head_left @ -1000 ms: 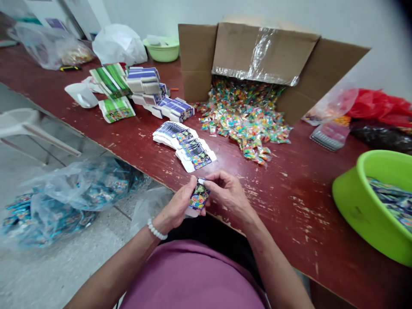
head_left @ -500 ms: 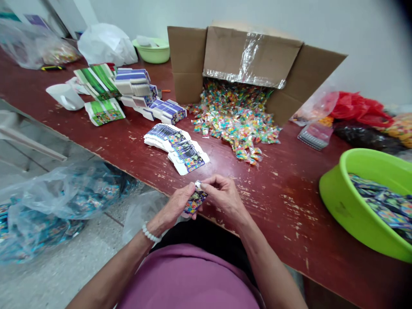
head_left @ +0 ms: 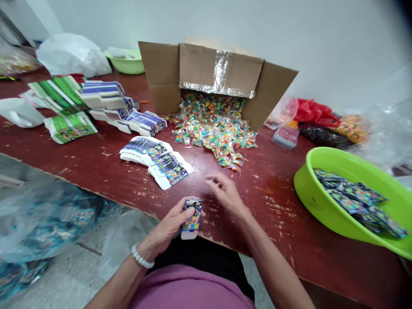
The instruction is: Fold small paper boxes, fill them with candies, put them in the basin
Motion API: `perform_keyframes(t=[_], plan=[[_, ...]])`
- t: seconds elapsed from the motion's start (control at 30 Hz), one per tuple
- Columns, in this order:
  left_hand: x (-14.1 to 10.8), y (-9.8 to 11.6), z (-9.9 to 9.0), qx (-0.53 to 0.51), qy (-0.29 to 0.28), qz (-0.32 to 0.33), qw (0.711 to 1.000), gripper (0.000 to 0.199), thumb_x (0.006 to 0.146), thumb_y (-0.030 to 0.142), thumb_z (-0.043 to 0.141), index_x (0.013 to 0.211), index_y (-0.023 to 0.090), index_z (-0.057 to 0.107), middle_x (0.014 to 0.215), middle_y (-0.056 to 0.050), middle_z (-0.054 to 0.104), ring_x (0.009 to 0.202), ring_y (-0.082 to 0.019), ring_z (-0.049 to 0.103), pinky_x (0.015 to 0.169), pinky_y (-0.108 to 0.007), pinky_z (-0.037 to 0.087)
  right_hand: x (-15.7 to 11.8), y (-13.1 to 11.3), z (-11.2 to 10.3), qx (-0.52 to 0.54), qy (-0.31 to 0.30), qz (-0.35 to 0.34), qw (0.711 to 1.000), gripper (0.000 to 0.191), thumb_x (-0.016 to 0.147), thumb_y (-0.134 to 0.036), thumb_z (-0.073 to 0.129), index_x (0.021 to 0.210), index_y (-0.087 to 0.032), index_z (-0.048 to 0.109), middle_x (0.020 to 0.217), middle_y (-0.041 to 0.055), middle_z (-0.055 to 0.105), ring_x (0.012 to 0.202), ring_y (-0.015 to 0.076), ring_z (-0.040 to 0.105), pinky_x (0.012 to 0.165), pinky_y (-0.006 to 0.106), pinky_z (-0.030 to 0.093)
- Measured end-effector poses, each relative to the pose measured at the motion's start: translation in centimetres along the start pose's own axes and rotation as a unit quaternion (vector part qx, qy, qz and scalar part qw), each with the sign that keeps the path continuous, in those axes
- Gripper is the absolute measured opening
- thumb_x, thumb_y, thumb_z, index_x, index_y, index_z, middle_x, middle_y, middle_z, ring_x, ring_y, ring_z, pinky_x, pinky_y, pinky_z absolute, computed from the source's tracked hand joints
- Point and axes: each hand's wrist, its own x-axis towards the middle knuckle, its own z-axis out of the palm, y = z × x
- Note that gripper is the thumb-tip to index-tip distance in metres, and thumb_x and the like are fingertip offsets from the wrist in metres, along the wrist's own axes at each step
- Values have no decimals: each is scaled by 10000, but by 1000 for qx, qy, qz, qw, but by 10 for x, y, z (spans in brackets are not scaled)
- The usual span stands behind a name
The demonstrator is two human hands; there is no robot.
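A small dark printed carton (head_left: 193,220) is gripped in my left hand (head_left: 175,219), thumb across its front; its white bottom flap sticks out below. My right hand (head_left: 225,193) is up over the table edge, off the carton, fingers apart and nothing in them. Beyond my hands lies a fanned stack of flat printed cartons (head_left: 167,165). Small wrapped candies (head_left: 219,133) spill out of a cardboard box (head_left: 222,68) lying open toward me.
Purple cartons (head_left: 146,122), green cartons (head_left: 71,126) and a white mug (head_left: 21,112) are at the left. To the right, a green basin (head_left: 313,195) holds filled dark packets. Red plastic bags (head_left: 313,112) lie behind it. Bagged blue packets (head_left: 61,223) are at the lower left.
My right hand has let go of the carton and moved off it. The carton is now upright in my left hand. The view has turned to the right.
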Motion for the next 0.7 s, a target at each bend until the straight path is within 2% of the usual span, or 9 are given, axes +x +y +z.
perform_keyframes(t=[0.07, 0.1, 0.17, 0.27, 0.37, 0.47, 0.53, 0.6, 0.7], plan=[[2, 2, -4, 31, 19, 13, 999, 405, 791, 372, 750, 1108, 167, 603, 990, -71, 677, 813, -148, 626, 723, -248, 499, 18, 28, -26, -125, 101, 47, 986, 265, 883, -273, 579, 1097, -151, 676, 1109, 130, 680, 997, 245, 612, 898, 395, 465], [3, 3, -7, 45, 39, 23, 998, 394, 753, 333, 783, 1063, 164, 607, 951, -51, 668, 789, -140, 613, 716, -246, 495, 25, 40, -37, -193, 119, 61, 972, 305, 857, -240, 599, 1138, -138, 659, 1178, 157, 655, 1071, 275, 579, 955, 437, 433], [3, 5, -13, 76, 82, 41, 993, 458, 694, 266, 816, 1084, 189, 589, 857, -3, 639, 748, -135, 595, 689, -243, 488, 34, 61, -51, -274, 112, 77, 952, 357, 817, -195, 628, 1169, -135, 645, 1247, 183, 621, 1166, 322, 513, 1015, 493, 377], [3, 12, -21, 131, 94, 51, 986, 597, 686, 238, 805, 1229, 236, 557, 867, 10, 645, 760, -151, 610, 676, -250, 494, 36, 78, -57, -272, 88, 79, 955, 315, 827, -175, 600, 1135, -136, 654, 1213, 193, 634, 1156, 329, 512, 1015, 494, 376], [3, 20, -27, 172, 94, 38, 980, 500, 690, 295, 798, 1153, 193, 639, 856, -18, 667, 748, -172, 629, 629, -249, 507, 33, 80, -55, -233, 97, 78, 965, 346, 859, -179, 527, 1185, -113, 621, 1140, 192, 654, 1067, 295, 570, 979, 469, 417], [4, 27, -29, 169, 149, 31, 974, 430, 638, 339, 835, 985, 168, 650, 805, -20, 665, 676, -167, 628, 516, -227, 499, 23, 68, -50, -156, 112, 90, 977, 445, 889, -274, 487, 1308, -129, 530, 981, 103, 681, 848, 224, 630, 816, 411, 516], [5, 27, -28, 134, 164, 26, 977, 452, 610, 344, 860, 937, 171, 599, 815, -22, 668, 669, -169, 641, 491, -233, 514, 10, 48, -42, -6, 122, 111, 986, 461, 882, -365, 526, 1293, -158, 543, 940, 53, 681, 741, 177, 626, 712, 357, 539], [6, 25, -24, 73, 149, 15, 986, 487, 597, 316, 879, 922, 181, 542, 841, -20, 668, 693, -180, 661, 522, -275, 556, -8, 21, -27, 169, 125, 130, 969, 409, 841, -407, 616, 1177, -174, 621, 940, 36, 686, 733, 151, 625, 701, 319, 537], [6, 17, -16, -36, 102, -7, 994, 545, 595, 220, 890, 988, 200, 512, 952, -31, 670, 777, -204, 683, 606, -348, 596, -35, -19, 1, 273, 128, 143, 943, 271, 818, -384, 693, 1010, -194, 678, 871, 16, 692, 737, 137, 627, 696, 273, 521]])
